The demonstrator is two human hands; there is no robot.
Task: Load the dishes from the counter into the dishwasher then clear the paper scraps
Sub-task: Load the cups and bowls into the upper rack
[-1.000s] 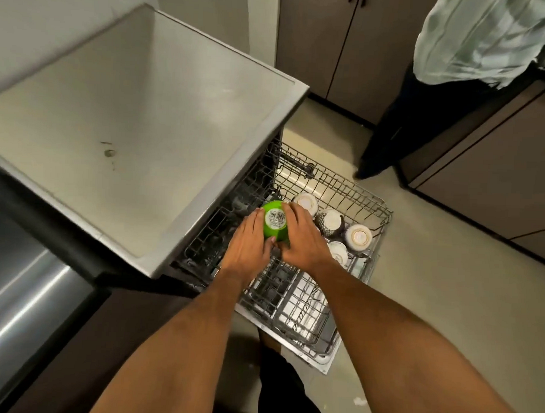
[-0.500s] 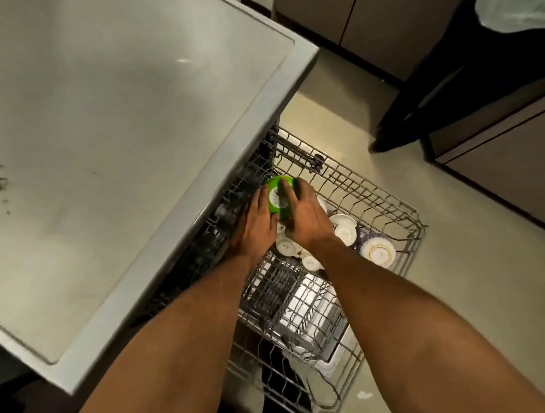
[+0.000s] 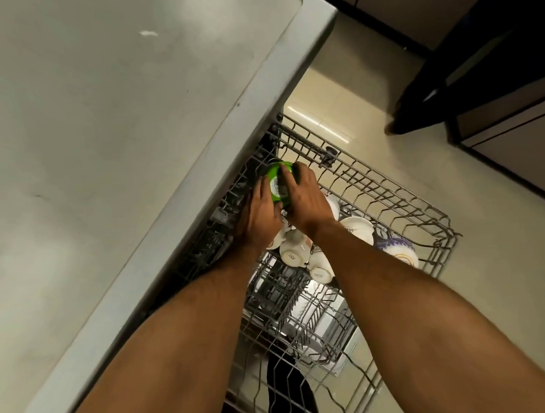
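Head view, looking steeply down past the counter edge. Both hands are on a green bowl (image 3: pixel 277 183), upside down, white barcode sticker on its base facing up. Left hand (image 3: pixel 260 216) is at the bowl's left side, fingers extended along it; whether they curl under the rim can't be told. Right hand (image 3: pixel 307 199) wraps over the top and right side, fingers curled round the bowl. Bowl sits at the far left corner of the upper dishwasher rack (image 3: pixel 389 195), close under the overhanging counter (image 3: pixel 128 139).

Rack is pulled out over the floor (image 3: pixel 346 85). Just right of the hands, white cups (image 3: pixel 294 252) stand upside down in a cluster, touching each other; one shows printed lettering on its base. A white bowl (image 3: pixel 358 228) next to them, then a blue-patterned bowl (image 3: pixel 398 249) near the rack's right edge. Lower rack (image 3: pixel 295 303) visible beneath, wire tines only as far as I can see.

Another person's dark trouser leg and shoe (image 3: pixel 423 97) stand at top right, beside brown cabinet fronts (image 3: pixel 514 143).
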